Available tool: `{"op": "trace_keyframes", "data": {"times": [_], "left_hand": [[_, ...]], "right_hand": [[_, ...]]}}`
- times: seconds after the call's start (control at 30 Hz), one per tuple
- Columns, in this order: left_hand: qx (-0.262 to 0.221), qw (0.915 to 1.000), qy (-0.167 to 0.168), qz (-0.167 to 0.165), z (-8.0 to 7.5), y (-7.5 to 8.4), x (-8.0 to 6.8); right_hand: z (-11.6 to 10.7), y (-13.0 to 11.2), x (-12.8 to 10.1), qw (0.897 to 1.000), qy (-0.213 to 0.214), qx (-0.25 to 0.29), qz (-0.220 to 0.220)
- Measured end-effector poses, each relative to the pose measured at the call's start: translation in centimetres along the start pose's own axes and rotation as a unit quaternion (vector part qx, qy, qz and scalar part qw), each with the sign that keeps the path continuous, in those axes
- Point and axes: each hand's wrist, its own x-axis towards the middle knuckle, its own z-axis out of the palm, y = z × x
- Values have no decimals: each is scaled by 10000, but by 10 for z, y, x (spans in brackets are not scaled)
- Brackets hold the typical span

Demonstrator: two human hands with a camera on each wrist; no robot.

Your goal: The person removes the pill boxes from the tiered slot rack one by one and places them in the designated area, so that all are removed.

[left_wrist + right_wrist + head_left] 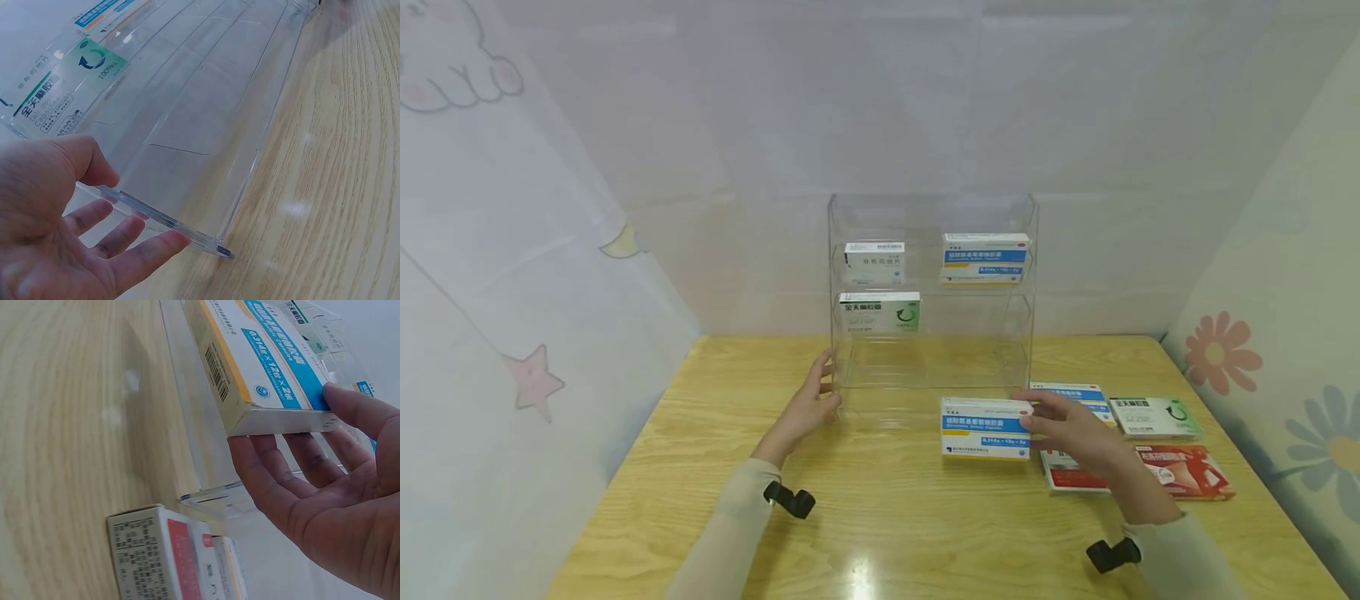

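A clear tiered display rack (970,350) stands upright on the table. My left hand (814,400) holds its left side edge; in the left wrist view the thumb lies on one side of the edge and the fingers (150,253) on the other. In my right hand (1078,433) is a white, blue and orange medicine box (985,437), gripped at its right end in front of the lowest tier. The right wrist view shows the thumb on the printed face of the box (275,356), with the fingers behind it.
The rack's upper tiers hold a white box (875,263), another blue-and-white box (985,260) and a green-and-white box (880,313). On the table at right lie a blue-and-white box (1078,400), a green-and-white box (1153,417), a red box (1187,471) and a red-and-white box (1075,477).
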Motion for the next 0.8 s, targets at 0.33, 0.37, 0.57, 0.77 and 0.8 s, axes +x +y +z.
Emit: {"op": "trace_keyframes", "data": {"times": [0.33, 0.37, 0.57, 0.77, 0.8], "left_hand": [[115, 9999, -39, 23, -2, -1, 1], [122, 9999, -46, 26, -1, 0, 1], [120, 9997, -215, -47, -1, 27, -12], [71, 9996, -265, -88, -2, 28, -12], [57, 9996, -261, -96, -2, 24, -9]], "right_hand": [[3, 13, -3, 9993, -247, 130, 235], [3, 14, -3, 9992, -275, 150, 255], [5, 21, -3, 9988, -233, 266, 343], [9, 22, -3, 9987, -191, 186, 436], [10, 22, -3, 9987, -168, 156, 449]]}}
